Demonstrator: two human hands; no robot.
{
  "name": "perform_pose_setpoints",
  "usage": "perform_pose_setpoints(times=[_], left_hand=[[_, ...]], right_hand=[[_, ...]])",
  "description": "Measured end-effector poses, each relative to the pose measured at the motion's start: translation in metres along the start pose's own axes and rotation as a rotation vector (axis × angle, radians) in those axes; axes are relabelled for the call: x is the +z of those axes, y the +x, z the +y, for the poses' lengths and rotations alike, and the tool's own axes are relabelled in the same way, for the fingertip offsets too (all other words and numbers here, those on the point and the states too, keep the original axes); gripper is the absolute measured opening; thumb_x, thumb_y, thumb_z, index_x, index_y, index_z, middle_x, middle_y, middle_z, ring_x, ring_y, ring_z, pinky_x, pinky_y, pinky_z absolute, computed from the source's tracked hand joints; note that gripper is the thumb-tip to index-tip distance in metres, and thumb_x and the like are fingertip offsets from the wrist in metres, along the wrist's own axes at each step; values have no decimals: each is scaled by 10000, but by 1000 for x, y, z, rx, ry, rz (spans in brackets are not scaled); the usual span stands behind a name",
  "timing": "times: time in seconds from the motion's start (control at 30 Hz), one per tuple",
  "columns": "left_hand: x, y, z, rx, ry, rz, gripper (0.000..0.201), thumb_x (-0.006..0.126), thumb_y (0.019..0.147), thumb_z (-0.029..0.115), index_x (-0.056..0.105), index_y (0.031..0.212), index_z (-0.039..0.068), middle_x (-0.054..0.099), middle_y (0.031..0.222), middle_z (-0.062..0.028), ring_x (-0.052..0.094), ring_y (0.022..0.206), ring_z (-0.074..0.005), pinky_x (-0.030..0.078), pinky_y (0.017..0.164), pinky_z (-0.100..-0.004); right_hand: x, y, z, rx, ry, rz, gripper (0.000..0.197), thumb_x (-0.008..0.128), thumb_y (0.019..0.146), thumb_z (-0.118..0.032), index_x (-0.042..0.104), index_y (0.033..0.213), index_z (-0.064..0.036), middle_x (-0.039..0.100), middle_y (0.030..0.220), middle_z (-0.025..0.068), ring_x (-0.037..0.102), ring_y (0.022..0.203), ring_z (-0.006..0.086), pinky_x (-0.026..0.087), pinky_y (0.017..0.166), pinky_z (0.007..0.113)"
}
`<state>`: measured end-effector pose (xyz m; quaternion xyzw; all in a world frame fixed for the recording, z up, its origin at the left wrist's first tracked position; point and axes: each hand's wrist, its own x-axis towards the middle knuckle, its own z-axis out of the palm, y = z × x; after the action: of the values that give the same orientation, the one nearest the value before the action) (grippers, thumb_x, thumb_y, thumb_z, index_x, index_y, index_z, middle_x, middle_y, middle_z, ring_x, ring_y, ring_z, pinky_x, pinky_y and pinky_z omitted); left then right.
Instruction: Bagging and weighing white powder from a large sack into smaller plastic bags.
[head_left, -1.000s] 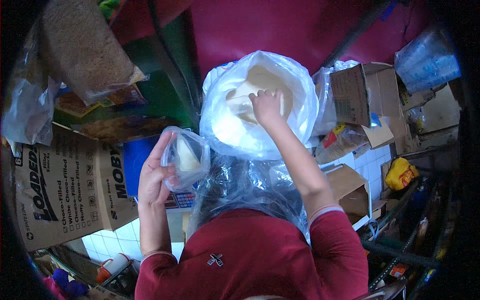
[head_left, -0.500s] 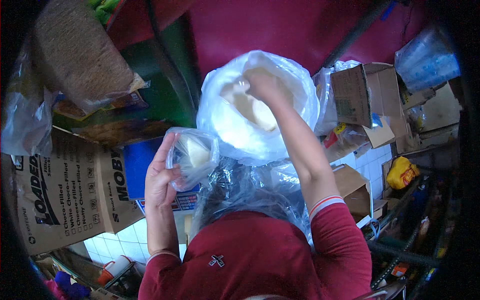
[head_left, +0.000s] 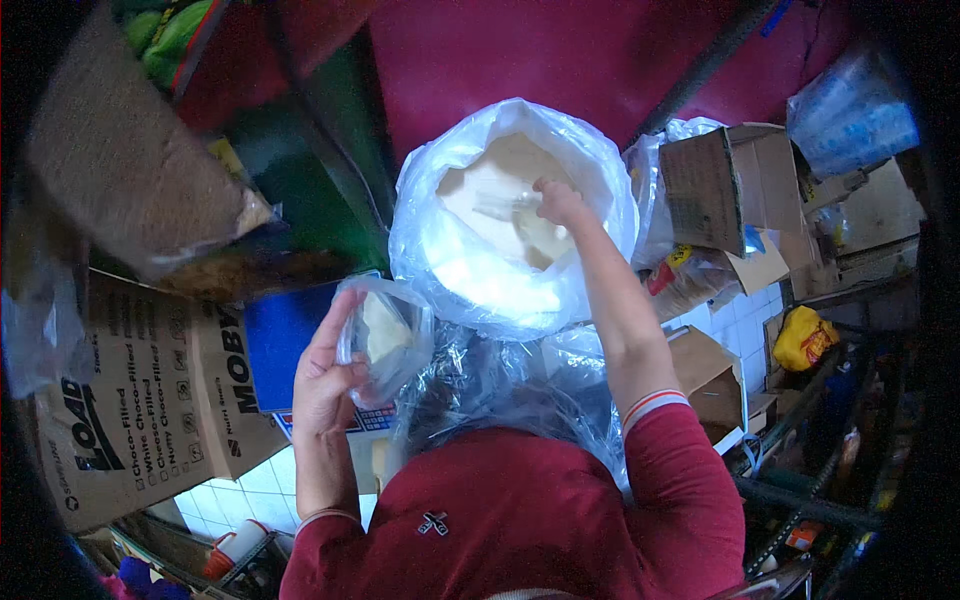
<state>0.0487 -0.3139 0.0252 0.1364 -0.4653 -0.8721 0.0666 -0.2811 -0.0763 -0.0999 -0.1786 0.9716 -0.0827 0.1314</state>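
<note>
A large translucent plastic bag [head_left: 415,225] stands open in front of me, with off-white powder [head_left: 515,160] inside. My right hand [head_left: 560,202] reaches into its mouth, fingers closed on a clear cup-like scoop [head_left: 500,205] that lies sideways over the powder. The scoop is see-through, so I cannot tell how much it holds. To the left of the big bag, my left hand [head_left: 325,375] grips a small clear plastic bag [head_left: 415,350] by its side, with its mouth open upward. A heap of the same pale powder [head_left: 385,330] shows in the small bag.
Printed cardboard [head_left: 150,390] and a blue panel [head_left: 285,345] stand at the left, below a large brown package [head_left: 130,150]. Crumpled clear plastic [head_left: 500,380] lies against my front. Open cardboard boxes [head_left: 705,190] and a yellow packet [head_left: 803,338] are at the right.
My right hand has moved toward me and slightly right inside the big bag, the scoop with it. The left hand and small bag have barely shifted. My view has turned slightly.
</note>
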Motion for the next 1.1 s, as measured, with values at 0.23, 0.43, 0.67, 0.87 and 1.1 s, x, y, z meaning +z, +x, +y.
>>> perform_pose_setpoints(times=[0.23,0.43,0.67,0.87,1.1], left_hand=[[7,-9,15,-98,116,57,743,452,607,-120,331,1330,-4,372,1354,-114,396,1206,-189,348,952,-265],[2,-12,2,-213,161,-44,726,406,650,-178,326,1343,25,398,1322,-80,510,1008,-129,452,696,-222],[-2,-12,7,-171,268,-7,691,404,667,-174,342,1330,8,400,1320,-84,457,1103,-138,384,837,-209],[5,-17,21,-147,159,-64,677,418,645,-178,380,1301,-13,395,1328,-103,424,1165,-171,370,888,-236],[27,-7,1,46,201,-217,644,445,613,-158,451,1241,-19,387,1340,-138,347,1250,-215,289,994,-300]], right_hand=[[31,35,-8,6,-367,56,417,519,740,-194,521,1150,-116,588,1065,119,548,1014,247,382,874,421],[62,53,-85,-68,-122,-97,304,562,741,-180,604,1025,-81,587,1072,113,531,1052,265,356,899,474],[14,49,-39,-60,-118,-41,284,588,713,-197,612,986,-122,571,1086,93,538,1026,245,299,952,474],[34,41,-47,-104,-316,-144,411,656,661,-238,592,1048,-117,564,1114,87,525,1044,245,264,962,528],[40,32,-73,-90,212,-313,474,675,649,-267,576,1080,-96,560,1137,103,487,1117,273,229,977,578]])
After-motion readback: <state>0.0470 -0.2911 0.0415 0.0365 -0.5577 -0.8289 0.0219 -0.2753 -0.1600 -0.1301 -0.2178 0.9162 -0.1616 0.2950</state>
